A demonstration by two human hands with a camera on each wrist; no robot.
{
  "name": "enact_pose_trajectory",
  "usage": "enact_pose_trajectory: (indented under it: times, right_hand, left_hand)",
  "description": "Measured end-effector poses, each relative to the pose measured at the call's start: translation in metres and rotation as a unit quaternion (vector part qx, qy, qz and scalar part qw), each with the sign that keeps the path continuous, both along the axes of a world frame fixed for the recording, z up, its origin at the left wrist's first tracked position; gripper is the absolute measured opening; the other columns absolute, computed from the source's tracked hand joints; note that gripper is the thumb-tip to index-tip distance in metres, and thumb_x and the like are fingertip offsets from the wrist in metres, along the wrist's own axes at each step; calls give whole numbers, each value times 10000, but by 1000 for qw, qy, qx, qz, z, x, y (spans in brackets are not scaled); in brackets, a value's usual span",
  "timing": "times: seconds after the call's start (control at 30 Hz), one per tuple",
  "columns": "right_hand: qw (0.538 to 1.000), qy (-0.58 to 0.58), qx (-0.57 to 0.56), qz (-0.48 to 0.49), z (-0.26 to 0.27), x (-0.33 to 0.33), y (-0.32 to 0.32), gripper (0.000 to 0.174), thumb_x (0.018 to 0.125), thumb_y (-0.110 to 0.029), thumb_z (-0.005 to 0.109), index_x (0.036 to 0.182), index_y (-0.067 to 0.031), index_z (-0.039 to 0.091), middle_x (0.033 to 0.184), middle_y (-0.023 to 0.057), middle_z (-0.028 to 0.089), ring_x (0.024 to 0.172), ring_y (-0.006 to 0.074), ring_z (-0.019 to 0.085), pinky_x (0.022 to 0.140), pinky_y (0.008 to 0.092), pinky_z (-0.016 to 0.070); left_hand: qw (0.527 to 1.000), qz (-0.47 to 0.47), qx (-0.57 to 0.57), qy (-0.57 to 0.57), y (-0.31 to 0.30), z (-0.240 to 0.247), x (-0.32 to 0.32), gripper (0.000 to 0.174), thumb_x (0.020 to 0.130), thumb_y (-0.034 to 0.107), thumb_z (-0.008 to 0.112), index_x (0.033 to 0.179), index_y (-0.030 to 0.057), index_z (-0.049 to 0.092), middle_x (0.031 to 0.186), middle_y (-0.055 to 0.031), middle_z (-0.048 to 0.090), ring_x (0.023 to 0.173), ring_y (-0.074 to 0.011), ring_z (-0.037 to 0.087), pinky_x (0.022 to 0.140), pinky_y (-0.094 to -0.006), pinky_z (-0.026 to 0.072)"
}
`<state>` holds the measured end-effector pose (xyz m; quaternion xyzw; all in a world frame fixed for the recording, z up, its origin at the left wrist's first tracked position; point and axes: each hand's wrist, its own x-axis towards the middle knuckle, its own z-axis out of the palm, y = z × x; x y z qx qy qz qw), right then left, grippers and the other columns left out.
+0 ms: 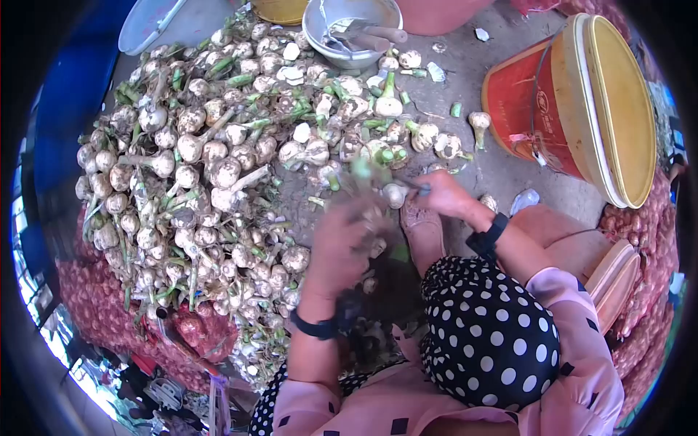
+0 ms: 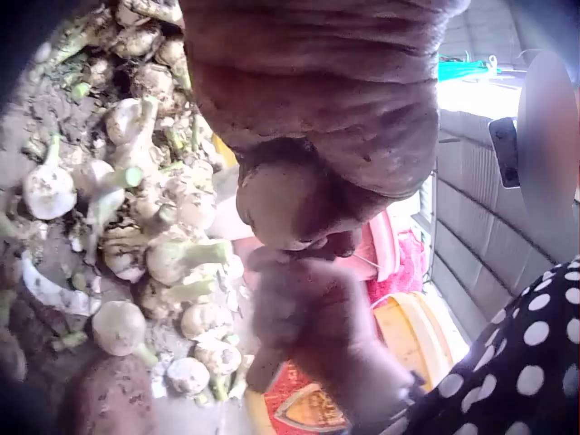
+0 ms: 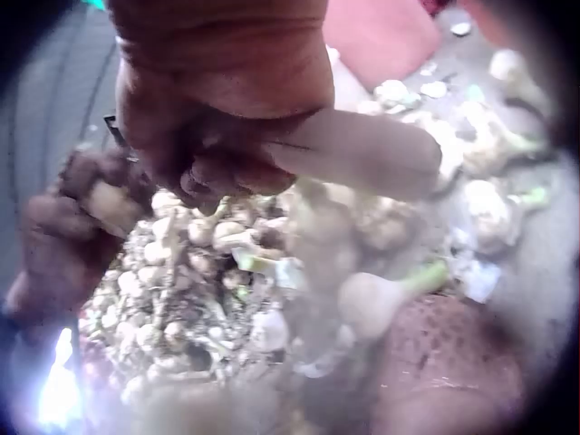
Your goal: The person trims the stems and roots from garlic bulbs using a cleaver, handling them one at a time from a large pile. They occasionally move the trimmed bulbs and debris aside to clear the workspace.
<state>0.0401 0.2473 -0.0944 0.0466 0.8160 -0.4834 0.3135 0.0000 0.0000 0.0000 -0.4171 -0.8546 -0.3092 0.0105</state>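
My left hand, motion-blurred, curls round a garlic bulb at the edge of the heap. A blurred green stalk shows just above its fingers. In the left wrist view this hand's curled fingers hide most of what they hold. Close by on the right, my right hand grips a knife by its thick wooden handle. Its short dark blade points toward the left hand. A pale garlic bulb lies below the blade, by the toe of a shoe.
A large heap of garlic with stalks covers the floor to the left. Behind it stands a metal bowl with wooden-handled tools. A red bucket with a yellow lid lies at the right. Red net sacks flank the heap.
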Motion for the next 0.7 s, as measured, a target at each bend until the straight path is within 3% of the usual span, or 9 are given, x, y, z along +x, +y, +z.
enact_pose_trajectory:
  times: [0.03, 0.07, 0.1, 0.13, 0.27, 0.33, 0.47, 0.6, 0.7]
  right_hand:
    - [998, -26, -15, -57, -7, 3, 6, 183, 718, -124, 664, 874, -35, 702, 828, 120, 698, 703, 213, 637, 729, 297, 483]
    - [998, -24, -23, -52, -14, 8, 10, 183, 718, -124, 664, 874, -35, 702, 828, 120, 698, 703, 213, 637, 729, 297, 483]
    - [990, -78, -25, -116, 4, 32, 16, 168, 720, -120, 661, 856, -27, 696, 792, 103, 685, 693, 188, 623, 714, 288, 476]
    - [979, -80, -51, -179, 3, 26, 16, 154, 723, -115, 658, 839, -19, 691, 757, 86, 672, 682, 164, 610, 698, 279, 469]
    - [974, -85, -47, -205, -5, 14, 13, 149, 726, -108, 650, 832, -9, 683, 721, 58, 642, 689, 125, 586, 685, 262, 457]
    - [984, -38, -41, -168, -12, 16, 13, 155, 725, -102, 646, 841, -4, 680, 715, 39, 634, 691, 92, 564, 673, 257, 454]
    - [989, -24, -34, -143, -8, 16, 0, 152, 714, -87, 635, 832, -2, 677, 712, 54, 642, 682, 104, 576, 671, 261, 461]
    - [987, -12, -89, -132, -11, 21, -7, 141, 705, -80, 628, 818, -12, 677, 712, 72, 649, 666, 124, 585, 663, 270, 470]
    - [993, 15, -72, -91, -6, 20, -10, 138, 705, -84, 629, 820, -26, 680, 722, 73, 658, 670, 125, 596, 662, 277, 476]
  left_hand:
    - [1000, 5, -6, 4, -1, 1, 1, 676, 646, 114, 714, 1293, 127, 519, 1496, -96, 222, 1286, -316, 412, 1002, -395, 415]
    - [977, 95, 118, -150, -4, 6, -1, 669, 661, 83, 694, 1302, 103, 503, 1448, -99, 306, 1259, -290, 435, 979, -383, 436]
    - [887, 182, 251, -341, -5, 14, 8, 662, 675, 51, 674, 1310, 78, 488, 1401, -102, 390, 1231, -264, 458, 956, -370, 457]
    - [833, 269, 290, -388, -2, 22, 5, 647, 715, 21, 642, 1332, 39, 446, 1359, -95, 439, 1164, -238, 504, 905, -341, 484]
    - [808, 429, 91, -394, -56, -74, 41, 379, 793, 148, 673, 1158, 64, 618, 1085, -92, 657, 897, -197, 635, 815, -297, 493]
    - [800, 424, -27, -423, -55, -101, 73, 221, 839, 241, 633, 1011, 110, 679, 921, -129, 689, 779, -253, 660, 751, -336, 508]
    - [767, 276, -393, -425, 5, -124, 107, 591, 762, 493, 647, 1123, 31, 572, 849, -166, 681, 840, -368, 652, 733, -437, 513]
    - [782, 288, -354, -425, 19, -154, 129, 736, 743, 498, 659, 1229, -22, 469, 848, -214, 670, 878, -394, 641, 764, -451, 510]
    - [746, 318, -258, -525, -10, -157, 125, 769, 789, 415, 645, 1366, 20, 326, 1043, -223, 643, 920, -360, 648, 776, -429, 510]
